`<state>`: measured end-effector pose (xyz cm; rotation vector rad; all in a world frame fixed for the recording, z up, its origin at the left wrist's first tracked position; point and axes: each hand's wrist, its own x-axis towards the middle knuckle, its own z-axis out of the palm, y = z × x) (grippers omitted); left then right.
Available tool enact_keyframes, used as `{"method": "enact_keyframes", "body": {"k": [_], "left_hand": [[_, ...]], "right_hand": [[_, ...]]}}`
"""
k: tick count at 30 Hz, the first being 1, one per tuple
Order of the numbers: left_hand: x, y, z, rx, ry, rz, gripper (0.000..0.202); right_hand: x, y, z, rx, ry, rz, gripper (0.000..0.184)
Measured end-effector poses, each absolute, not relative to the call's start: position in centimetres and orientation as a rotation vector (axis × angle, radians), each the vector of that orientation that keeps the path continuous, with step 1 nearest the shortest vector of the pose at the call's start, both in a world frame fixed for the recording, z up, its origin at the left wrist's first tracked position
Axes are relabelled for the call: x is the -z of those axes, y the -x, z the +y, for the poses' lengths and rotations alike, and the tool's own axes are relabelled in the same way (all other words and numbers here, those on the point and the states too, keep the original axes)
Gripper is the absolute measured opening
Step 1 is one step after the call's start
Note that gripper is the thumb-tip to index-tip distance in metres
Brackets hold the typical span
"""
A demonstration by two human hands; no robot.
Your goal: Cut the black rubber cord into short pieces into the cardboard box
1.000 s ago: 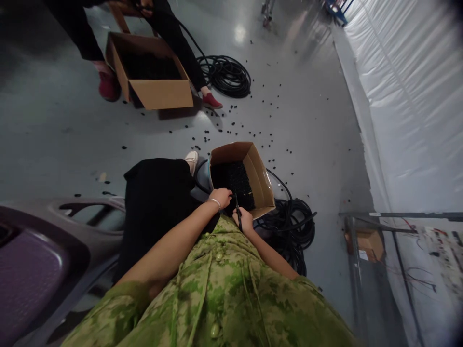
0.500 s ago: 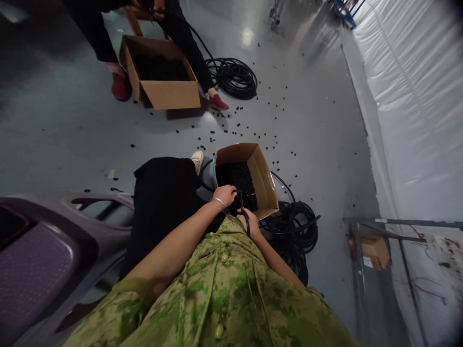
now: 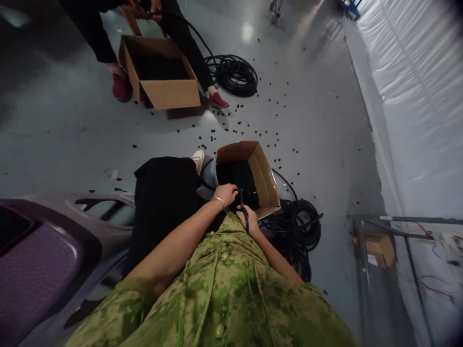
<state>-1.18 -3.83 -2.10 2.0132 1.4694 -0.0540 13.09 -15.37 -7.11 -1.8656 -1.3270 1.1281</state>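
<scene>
My left hand (image 3: 227, 193) has its fingers curled at the near edge of an open cardboard box (image 3: 265, 176) filled with small black pieces (image 3: 241, 179). It seems to grip the end of a black hose (image 3: 241, 198). My right hand (image 3: 249, 219) is closed around that same black hose just below the box. A coil of black hose (image 3: 294, 229) lies on the floor to the right of the box. A bracelet sits on my left wrist.
Another person in dark trousers and red shoes (image 3: 217, 100) stands at a second cardboard box (image 3: 168, 94), with another hose coil (image 3: 233, 74) beside it. Small black pieces (image 3: 253, 130) litter the grey floor. A purple plastic chair (image 3: 43, 250) is at left, white sheeting (image 3: 408, 106) at right.
The view shifted slightly. My right hand slid a little nearer to my body along the hose; my left hand stayed at the box edge.
</scene>
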Motion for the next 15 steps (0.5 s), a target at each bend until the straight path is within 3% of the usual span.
{"method": "enact_keyframes", "body": {"k": [15], "left_hand": [[2.16, 1.18, -3.84, 0.1, -2.071, 1.451, 0.033]], "right_hand": [[7.04, -12.95, -15.41, -1.096, 1.915, -1.365, 0.029]]}}
